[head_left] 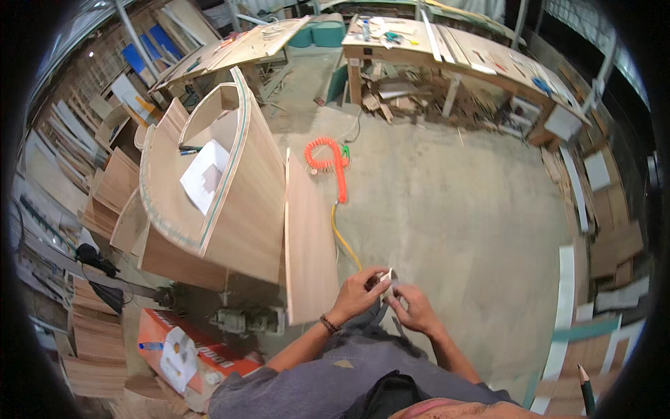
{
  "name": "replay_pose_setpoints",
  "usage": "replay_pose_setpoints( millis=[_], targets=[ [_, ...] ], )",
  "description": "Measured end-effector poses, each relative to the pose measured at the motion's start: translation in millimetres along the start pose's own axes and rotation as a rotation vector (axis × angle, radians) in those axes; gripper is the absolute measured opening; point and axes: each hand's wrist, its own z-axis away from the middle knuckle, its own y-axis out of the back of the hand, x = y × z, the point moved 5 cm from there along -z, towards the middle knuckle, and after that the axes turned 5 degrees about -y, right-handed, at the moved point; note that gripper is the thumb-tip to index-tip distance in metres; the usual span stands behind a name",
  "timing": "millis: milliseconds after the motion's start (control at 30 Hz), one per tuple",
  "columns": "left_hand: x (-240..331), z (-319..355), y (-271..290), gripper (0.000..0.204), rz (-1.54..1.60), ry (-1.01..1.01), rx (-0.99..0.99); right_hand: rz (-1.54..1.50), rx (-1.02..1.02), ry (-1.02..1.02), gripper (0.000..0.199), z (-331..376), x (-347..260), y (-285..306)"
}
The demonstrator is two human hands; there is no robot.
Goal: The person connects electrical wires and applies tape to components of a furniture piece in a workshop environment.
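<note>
In front of my body, both hands are brought together around a small white ring-shaped thing, which looks like a roll of tape. My left hand grips it from the left with bent fingers. From the right, the closed fingers of my right hand press against its lower side; the fingertips are partly hidden. A flat wooden panel stands left of my hands, against a curved wooden cabinet. On the cabinet's inner surface lie a sheet of white paper and some pens.
An orange coiled hose and a yellow hose lie on the concrete floor. Workbenches with tools stand at the back, offcuts beneath. Boards line both sides. An orange box is at the lower left, a pencil at the lower right.
</note>
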Motion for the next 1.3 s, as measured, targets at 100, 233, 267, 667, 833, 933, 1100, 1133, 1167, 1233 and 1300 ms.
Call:
replay_pose_setpoints(
  millis=[100,233,267,667,833,933,1100,1133,1167,1233,1300],
  targets=[
    [-46.4,-106.9,16.1,0.020,-0.015,0.039,0.128,0.079,-0.135,0.115,0.015,-114.5,45.5,18.5],
    [-99.2,-271.2,44.2,0.021,0.062,0.031,0.226,-0.035,-0.210,-0.031,0.023,-279.5,98.7,46.6],
    [-103.0,-314.1,55.8,0.022,0.040,0.024,0.217,-0.096,-0.218,-0.096,0.025,-320.4,108.9,53.2],
    [-108.9,-767.0,235.2,0.016,-0.354,-0.163,0.163,-0.445,-0.435,-0.238,0.028,-807.6,167.8,116.5],
    [-193.5,-943.8,326.2,0.020,-0.320,-0.009,0.375,-0.423,-0.537,-0.175,0.035,-1026.5,226.1,98.5],
    [-211.3,-1043.4,407.2,0.020,-0.241,0.129,0.524,-0.235,-0.553,-0.144,0.038,-1168.4,228.6,109.3],
    [-229.6,-1156.3,528.2,0.020,-0.220,0.196,0.709,-0.104,-0.610,0.031,0.031,-1405.1,175.1,133.8],
    [-239.7,-1178.0,549.7,0.020,-0.235,0.164,0.743,-0.082,-0.604,0.081,0.031,-1449.5,170.9,135.5],
    [-256.7,-1198.0,571.7,0.020,-0.207,0.215,0.751,-0.049,-0.561,0.142,0.031,-1494.8,173.7,130.4],
    [-299.4,-1236.0,609.7,0.020,-0.150,0.315,0.756,0.017,-0.467,0.256,0.031,-1581.5,185.2,113.0],
    [-357.8,-1273.0,648.4,0.020,-0.046,0.339,0.794,-0.021,-0.421,0.229,0.032,-1660.2,180.4,99.7]
  ],
)
